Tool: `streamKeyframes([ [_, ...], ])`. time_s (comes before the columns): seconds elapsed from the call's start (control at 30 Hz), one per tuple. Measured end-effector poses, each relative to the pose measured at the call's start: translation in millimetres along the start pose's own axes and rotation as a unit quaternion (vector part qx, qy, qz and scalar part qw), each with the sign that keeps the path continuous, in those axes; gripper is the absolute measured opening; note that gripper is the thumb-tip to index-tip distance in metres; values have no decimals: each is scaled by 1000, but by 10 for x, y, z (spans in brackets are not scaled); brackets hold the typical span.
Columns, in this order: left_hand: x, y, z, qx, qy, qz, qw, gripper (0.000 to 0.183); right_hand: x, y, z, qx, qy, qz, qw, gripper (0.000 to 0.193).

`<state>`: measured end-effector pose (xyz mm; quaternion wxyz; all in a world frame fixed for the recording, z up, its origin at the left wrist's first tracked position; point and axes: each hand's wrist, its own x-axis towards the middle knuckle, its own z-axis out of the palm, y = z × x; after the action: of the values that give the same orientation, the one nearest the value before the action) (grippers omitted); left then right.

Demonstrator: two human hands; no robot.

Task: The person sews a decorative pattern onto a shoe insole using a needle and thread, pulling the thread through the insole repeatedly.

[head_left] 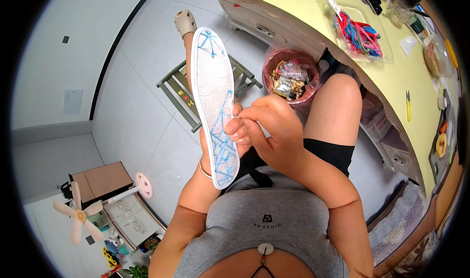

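Note:
A long white insole (pixel 215 77) of mesh cloth with a white rim is held up in front of me, its length running away from my body. Blue thread stitches (pixel 224 155) cross its near half, and a smaller patch of them lies at the far end. My left hand (pixel 239 132) grips it from behind, with fingers curled round the right edge; most of that hand is hidden. At the same edge, my right hand (pixel 276 128) pinches a thin, pale needle-like piece (pixel 235 117) against the cloth; whether it is needle or thread is hard to make out.
A green folding stool (pixel 176 99) stands beyond the insole. Right of it is a pink bin (pixel 267 77) with wrappers and scraps. The yellow table (pixel 382 79) on the right bears a clear tray of coloured thread (pixel 360 35) and yellow snips (pixel 408 106). A fan (pixel 80 215) is at lower left.

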<state>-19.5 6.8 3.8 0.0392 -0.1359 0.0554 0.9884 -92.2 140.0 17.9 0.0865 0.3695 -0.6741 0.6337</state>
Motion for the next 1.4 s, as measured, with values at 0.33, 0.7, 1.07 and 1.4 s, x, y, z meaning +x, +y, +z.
streamKeyframes([
  [0.33,27,-2,-5,0,-29,-17,999,34,-22,37,26,-4,15,-12,1000,18],
  [0.7,-52,-105,173,293,84,157,939,13,-191,245,-46,332,-40,363,869,20],
  [1.07,-90,-133,162,408,97,181,890,15,-193,235,-15,420,-1,413,808,21],
  [1.4,-91,-112,133,488,103,276,821,14,-27,130,-147,-126,23,-35,991,21],
])
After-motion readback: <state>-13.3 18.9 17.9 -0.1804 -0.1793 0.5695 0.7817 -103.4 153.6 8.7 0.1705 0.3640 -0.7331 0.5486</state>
